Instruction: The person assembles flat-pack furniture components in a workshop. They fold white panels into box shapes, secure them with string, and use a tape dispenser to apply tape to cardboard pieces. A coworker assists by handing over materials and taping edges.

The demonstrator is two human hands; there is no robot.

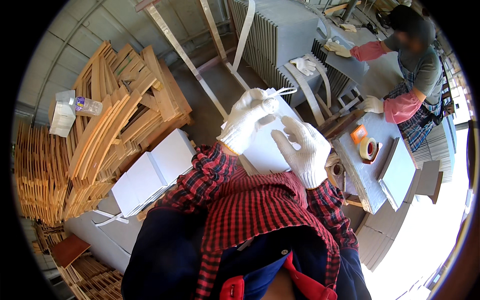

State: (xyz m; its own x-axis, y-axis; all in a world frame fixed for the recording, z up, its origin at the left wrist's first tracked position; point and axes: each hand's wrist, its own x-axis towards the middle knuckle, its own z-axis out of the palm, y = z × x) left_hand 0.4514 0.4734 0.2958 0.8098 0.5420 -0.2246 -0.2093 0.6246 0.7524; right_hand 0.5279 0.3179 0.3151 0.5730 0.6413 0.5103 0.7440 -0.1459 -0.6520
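Both my hands wear white knit gloves, with red-and-black checked sleeves over the forearms. My left hand (250,120) is closed, fingers pinched together, over a white panel (265,150) in front of my body. A thin white strip (285,91) sticks out past its fingertips; how it runs inside the glove is hidden. Just to the right, my right hand (304,150) is held with thumb and fingers curved and apart, and I see nothing between them. Its fingertips are close to the left hand's. Below the hands, a checked apron (265,210) covers my lap.
Stacked wooden strips (115,110) rise at left, with a clear plastic bottle (89,106) on them. White panels (150,170) lie nearby. At right, a work surface (365,135) bears tape (368,147) and an orange box (358,133). A co-worker (420,75) handles grey panels (345,62).
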